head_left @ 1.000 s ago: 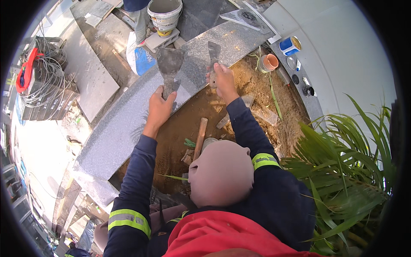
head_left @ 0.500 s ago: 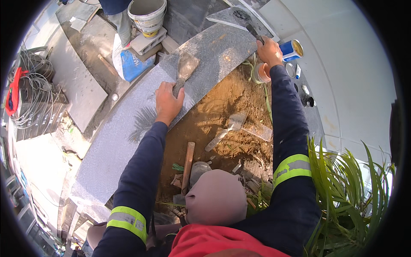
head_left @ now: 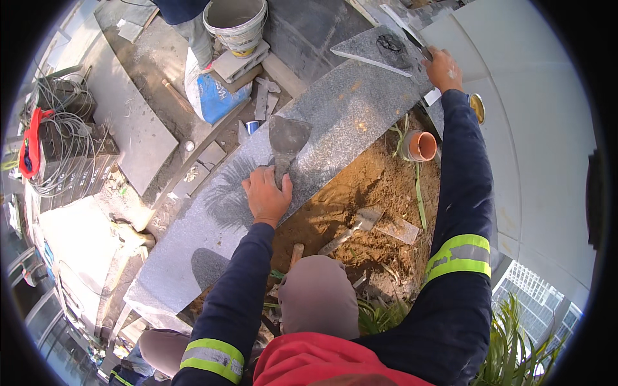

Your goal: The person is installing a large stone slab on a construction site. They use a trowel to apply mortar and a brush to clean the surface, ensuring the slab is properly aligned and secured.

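My left hand (head_left: 268,198) is closed around the handle of a wide-bladed scraper (head_left: 290,135). Its dark blade lies over the long grey granite slab (head_left: 351,96). At the slab's far right end, my right hand (head_left: 444,71) grips a dark-handled tool (head_left: 425,51); I cannot make out its full shape. Beside that hand, a triangular stone piece (head_left: 360,46) with a dark tangled clump (head_left: 393,48) rests on the slab. A second scraper (head_left: 368,219) lies on the brown soil (head_left: 341,199) beside a flat, dusty plate (head_left: 398,229).
An orange pipe end (head_left: 422,147) stands in the soil near my right forearm. Beyond the slab are a bucket (head_left: 235,16) on blocks (head_left: 241,62), a blue-and-white bag (head_left: 215,96) and another person's leg (head_left: 198,45). A white wall (head_left: 547,128) borders the right; coiled cables (head_left: 71,141) lie left.
My right hand has moved farther away and right with its tool, beside the triangular stone. The left scraper's blade now looks darker and in shade. The whole view has shifted somewhat.
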`<state>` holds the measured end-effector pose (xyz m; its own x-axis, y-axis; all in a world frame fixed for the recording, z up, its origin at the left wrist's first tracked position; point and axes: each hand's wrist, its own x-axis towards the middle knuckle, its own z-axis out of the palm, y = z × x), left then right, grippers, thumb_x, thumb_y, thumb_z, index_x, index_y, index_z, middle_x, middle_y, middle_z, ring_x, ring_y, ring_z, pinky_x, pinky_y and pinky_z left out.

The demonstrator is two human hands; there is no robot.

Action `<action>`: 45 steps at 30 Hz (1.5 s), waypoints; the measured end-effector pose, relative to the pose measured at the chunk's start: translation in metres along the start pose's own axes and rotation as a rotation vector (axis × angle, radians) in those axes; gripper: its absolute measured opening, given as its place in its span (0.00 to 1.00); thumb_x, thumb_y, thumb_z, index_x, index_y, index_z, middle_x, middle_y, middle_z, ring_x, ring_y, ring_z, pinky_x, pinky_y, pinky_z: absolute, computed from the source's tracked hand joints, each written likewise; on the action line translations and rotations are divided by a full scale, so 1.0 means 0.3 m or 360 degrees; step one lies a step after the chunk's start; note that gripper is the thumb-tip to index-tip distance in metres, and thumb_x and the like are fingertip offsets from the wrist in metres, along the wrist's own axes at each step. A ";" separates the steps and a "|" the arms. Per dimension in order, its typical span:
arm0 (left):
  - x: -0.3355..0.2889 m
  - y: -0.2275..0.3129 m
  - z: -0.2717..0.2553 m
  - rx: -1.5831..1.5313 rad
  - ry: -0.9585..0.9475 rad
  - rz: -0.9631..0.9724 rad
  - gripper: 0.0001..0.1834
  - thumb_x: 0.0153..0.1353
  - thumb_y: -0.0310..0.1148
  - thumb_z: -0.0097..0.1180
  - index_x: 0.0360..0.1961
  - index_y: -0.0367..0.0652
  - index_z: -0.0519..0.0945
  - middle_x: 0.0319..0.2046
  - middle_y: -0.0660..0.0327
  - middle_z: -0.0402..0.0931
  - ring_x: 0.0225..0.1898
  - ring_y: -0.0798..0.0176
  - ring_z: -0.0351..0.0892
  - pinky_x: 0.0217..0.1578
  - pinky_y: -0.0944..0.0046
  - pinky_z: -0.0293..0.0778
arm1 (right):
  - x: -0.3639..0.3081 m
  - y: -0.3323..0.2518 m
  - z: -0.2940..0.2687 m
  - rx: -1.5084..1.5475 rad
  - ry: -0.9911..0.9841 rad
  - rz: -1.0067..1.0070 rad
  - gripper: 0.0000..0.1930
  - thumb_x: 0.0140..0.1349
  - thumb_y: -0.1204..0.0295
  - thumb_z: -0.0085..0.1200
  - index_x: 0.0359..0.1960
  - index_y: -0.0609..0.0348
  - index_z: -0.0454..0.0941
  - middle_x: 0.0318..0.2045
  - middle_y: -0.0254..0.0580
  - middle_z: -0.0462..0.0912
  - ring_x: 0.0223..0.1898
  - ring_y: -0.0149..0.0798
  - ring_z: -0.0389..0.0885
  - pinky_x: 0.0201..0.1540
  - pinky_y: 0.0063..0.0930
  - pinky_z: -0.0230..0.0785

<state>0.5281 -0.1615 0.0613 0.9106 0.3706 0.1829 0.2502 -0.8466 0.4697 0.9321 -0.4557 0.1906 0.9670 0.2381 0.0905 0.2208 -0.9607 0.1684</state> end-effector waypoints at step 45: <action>0.009 -0.002 0.001 0.0024 -0.0082 0.0015 0.20 0.59 0.43 0.60 0.45 0.39 0.78 0.38 0.56 0.74 0.44 0.50 0.72 0.48 0.48 0.62 | 0.111 -0.042 -0.019 -0.0176 -0.0514 -0.0175 0.19 0.67 0.60 0.54 0.59 0.42 0.80 0.55 0.48 0.82 0.59 0.51 0.78 0.61 0.46 0.69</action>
<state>0.5307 -0.1601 0.0612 0.9285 0.3429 0.1425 0.2462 -0.8557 0.4552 0.9608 -0.4348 0.1972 0.9325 0.2646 -0.2459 0.3275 -0.9063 0.2670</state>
